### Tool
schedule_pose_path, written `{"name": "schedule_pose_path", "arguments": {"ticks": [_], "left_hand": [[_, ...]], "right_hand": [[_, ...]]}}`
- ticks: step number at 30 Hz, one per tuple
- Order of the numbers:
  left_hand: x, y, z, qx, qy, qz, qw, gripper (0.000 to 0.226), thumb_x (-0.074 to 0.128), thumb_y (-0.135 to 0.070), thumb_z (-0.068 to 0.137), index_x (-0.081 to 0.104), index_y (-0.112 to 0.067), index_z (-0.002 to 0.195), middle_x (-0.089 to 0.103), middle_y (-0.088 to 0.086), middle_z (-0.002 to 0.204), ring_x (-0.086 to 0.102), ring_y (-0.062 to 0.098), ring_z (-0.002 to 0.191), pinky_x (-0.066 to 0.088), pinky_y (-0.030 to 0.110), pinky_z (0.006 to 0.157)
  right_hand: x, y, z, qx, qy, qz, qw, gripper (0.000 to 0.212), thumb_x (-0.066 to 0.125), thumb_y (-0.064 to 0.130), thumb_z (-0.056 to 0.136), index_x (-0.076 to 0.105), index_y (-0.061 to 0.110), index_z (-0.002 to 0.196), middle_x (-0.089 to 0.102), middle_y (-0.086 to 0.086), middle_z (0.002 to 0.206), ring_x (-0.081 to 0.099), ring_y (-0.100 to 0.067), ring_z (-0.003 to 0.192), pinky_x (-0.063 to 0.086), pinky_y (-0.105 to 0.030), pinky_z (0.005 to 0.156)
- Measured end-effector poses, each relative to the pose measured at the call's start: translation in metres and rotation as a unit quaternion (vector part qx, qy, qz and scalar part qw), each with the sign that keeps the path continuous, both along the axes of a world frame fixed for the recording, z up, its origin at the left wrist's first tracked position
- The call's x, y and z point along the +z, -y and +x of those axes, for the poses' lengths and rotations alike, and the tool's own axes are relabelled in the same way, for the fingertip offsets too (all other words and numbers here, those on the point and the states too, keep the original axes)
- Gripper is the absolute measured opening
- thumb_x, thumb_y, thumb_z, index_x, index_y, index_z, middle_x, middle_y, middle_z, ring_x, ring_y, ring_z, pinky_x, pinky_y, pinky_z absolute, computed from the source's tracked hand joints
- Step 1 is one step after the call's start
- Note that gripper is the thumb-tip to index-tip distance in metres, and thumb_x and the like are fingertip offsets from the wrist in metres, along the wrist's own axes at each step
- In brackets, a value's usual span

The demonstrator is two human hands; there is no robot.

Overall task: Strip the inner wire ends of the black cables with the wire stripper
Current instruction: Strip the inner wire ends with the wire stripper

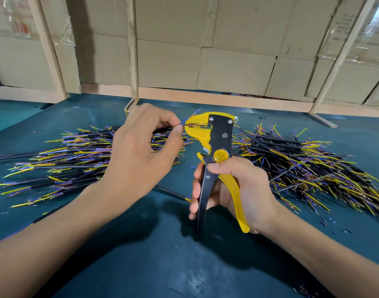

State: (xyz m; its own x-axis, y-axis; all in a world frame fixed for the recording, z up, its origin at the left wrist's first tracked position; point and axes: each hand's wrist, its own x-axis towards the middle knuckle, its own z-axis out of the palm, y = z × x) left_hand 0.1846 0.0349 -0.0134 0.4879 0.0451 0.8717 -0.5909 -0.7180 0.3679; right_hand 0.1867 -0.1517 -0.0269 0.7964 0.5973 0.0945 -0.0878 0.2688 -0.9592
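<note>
Head view. Your left hand (139, 151): thumb and forefinger pinch a black cable (162, 130), its inner wires fed into the head of the wire stripper (214, 145). Your right hand (233, 190): fingers curled round the stripper's yellow and black handles, tool upright above the green table (162, 254). Cable piles: one left (66, 160), one right (308, 168). Cardboard wall (227, 50) behind.

This looks like a small workshop or assembly room for piecework on cables. A desk (119, 265) covered in dark teal matting carries two big heaps of cut black cables (76, 160), and bits of stripped insulation (332, 221) lie scattered on it. Behind stand rough wooden frames (132, 50) backed with flattened cardboard boxes (227, 39)
</note>
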Motion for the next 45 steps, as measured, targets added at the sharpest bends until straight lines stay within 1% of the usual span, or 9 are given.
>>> {"name": "schedule_pose_path", "arguments": {"ticks": [4, 10, 24, 28, 33, 36, 41, 43, 45], "left_hand": [[0.001, 0.0, 0.0, 0.007, 0.01, 0.01, 1.0, 0.004, 0.069, -0.009, 0.093, 0.068, -0.006, 0.095, 0.054, -0.008, 0.089, 0.046, 0.001, 0.077, 0.034, 0.008, 0.073], [0.002, -0.001, 0.0, 0.037, 0.046, 0.063, 0.996, 0.007, 0.067, -0.009, 0.093, 0.068, -0.002, 0.094, 0.061, 0.004, 0.089, 0.052, 0.024, 0.087, 0.037, 0.019, 0.08], [0.005, -0.007, 0.002, 0.047, 0.073, 0.112, 0.99, 0.006, 0.066, -0.004, 0.091, 0.068, 0.001, 0.093, 0.062, 0.01, 0.088, 0.047, 0.024, 0.087, 0.034, 0.019, 0.085], [0.003, -0.009, 0.005, 0.037, 0.071, 0.114, 0.99, 0.013, 0.062, 0.003, 0.083, 0.069, -0.001, 0.094, 0.061, 0.012, 0.09, 0.05, 0.026, 0.087, 0.038, 0.022, 0.085], [0.001, -0.013, 0.009, 0.037, 0.068, 0.093, 0.993, 0.018, 0.064, 0.003, 0.09, 0.074, -0.004, 0.103, 0.061, 0.013, 0.098, 0.055, 0.031, 0.093, 0.044, 0.031, 0.086], [0.015, -0.006, 0.015, 0.061, 0.084, 0.08, 0.991, 0.019, 0.067, -0.005, 0.093, 0.078, -0.013, 0.106, 0.059, 0.013, 0.097, 0.049, 0.027, 0.097, 0.04, 0.039, 0.089], [0.077, 0.053, 0.048, -0.059, -0.046, 0.075, 0.994, 0.021, 0.069, -0.028, 0.092, 0.075, -0.04, 0.108, 0.061, -0.012, 0.096, 0.053, 0.025, 0.106, 0.036, 0.047, 0.096], [0.096, 0.084, 0.064, -0.112, -0.117, 0.171, 0.972, 0.03, 0.069, -0.029, 0.093, 0.07, -0.042, 0.12, 0.061, -0.02, 0.102, 0.052, 0.017, 0.117, 0.035, 0.045, 0.103], [0.104, 0.094, 0.076, -0.077, -0.178, 0.282, 0.94, 0.054, 0.065, -0.031, 0.095, 0.047, -0.044, 0.144, 0.057, -0.017, 0.129, 0.043, 0.017, 0.13, 0.032, 0.041, 0.109]], "right_hand": [[0.0, 0.0, 0.0, -0.002, 0.0, 0.001, 1.0, 0.023, 0.053, 0.018, 0.082, 0.069, 0.001, 0.082, 0.061, -0.026, 0.071, 0.063, -0.04, 0.058, 0.058, -0.051, 0.059], [0.0, -0.001, 0.0, -0.005, 0.006, -0.001, 1.0, 0.023, 0.054, 0.018, 0.082, 0.069, 0.002, 0.082, 0.061, -0.026, 0.072, 0.064, -0.041, 0.059, 0.058, -0.051, 0.061], [0.001, -0.002, -0.003, -0.065, 0.02, -0.035, 0.997, 0.023, 0.052, 0.023, 0.075, 0.066, 0.004, 0.072, 0.058, -0.024, 0.064, 0.06, -0.038, 0.05, 0.051, -0.052, 0.058], [-0.001, -0.002, -0.004, -0.107, -0.029, -0.051, 0.992, 0.021, 0.051, 0.032, 0.065, 0.061, 0.014, 0.057, 0.05, -0.015, 0.053, 0.047, -0.026, 0.038, 0.045, -0.031, 0.044], [-0.006, -0.006, 0.004, -0.047, -0.1, 0.051, 0.993, 0.029, 0.057, 0.028, 0.079, 0.063, 0.001, 0.088, 0.059, -0.02, 0.077, 0.064, -0.038, 0.066, 0.058, -0.05, 0.067], [-0.005, -0.003, 0.011, -0.071, -0.15, 0.103, 0.981, 0.032, 0.054, 0.029, 0.081, 0.063, 0.001, 0.09, 0.061, -0.02, 0.08, 0.066, -0.038, 0.07, 0.06, -0.053, 0.069], [-0.005, -0.001, 0.016, -0.085, -0.194, 0.114, 0.971, 0.031, 0.048, 0.026, 0.091, 0.064, 0.0, 0.089, 0.062, -0.02, 0.079, 0.068, -0.038, 0.07, 0.06, -0.052, 0.068], [-0.006, 0.0, 0.015, -0.088, -0.201, 0.118, 0.969, 0.034, 0.049, 0.026, 0.092, 0.068, 0.0, 0.085, 0.062, -0.02, 0.079, 0.068, -0.039, 0.07, 0.06, -0.052, 0.067], [-0.005, 0.002, 0.016, -0.085, -0.205, 0.127, 0.967, 0.035, 0.05, 0.026, 0.092, 0.07, 0.0, 0.08, 0.062, -0.02, 0.079, 0.067, -0.039, 0.069, 0.06, -0.053, 0.068]]}}
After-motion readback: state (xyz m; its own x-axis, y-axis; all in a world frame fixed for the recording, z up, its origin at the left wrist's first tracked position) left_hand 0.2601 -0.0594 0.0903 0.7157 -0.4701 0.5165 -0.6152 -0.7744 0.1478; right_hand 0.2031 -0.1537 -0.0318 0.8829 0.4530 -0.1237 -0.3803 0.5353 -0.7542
